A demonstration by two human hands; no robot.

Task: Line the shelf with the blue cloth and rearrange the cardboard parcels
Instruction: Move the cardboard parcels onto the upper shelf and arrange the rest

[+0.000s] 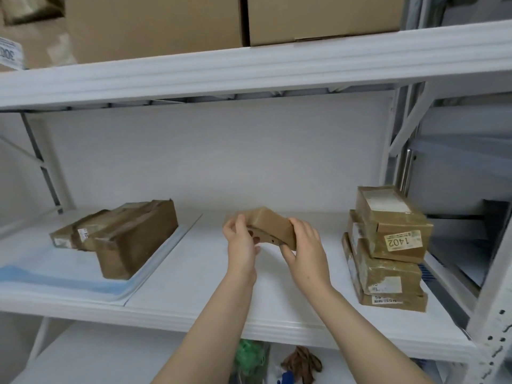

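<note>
A small cardboard parcel point(273, 224) is held tilted above the middle of the white shelf point(194, 273). My left hand point(241, 242) grips its left end and my right hand point(304, 245) grips its right end. The blue cloth point(69, 275) covers the left part of the shelf, and several taped cardboard parcels point(130, 239) lie on it. At the right end of the shelf stands a stack of parcels point(388, 250); the one on top bears a label reading 1402.
An upper shelf point(249, 67) carries large cardboard boxes point(318, 18). A white back wall closes the bay. A metal upright point(496, 328) stands at the right front. Below the shelf lie green and brown items point(277, 361).
</note>
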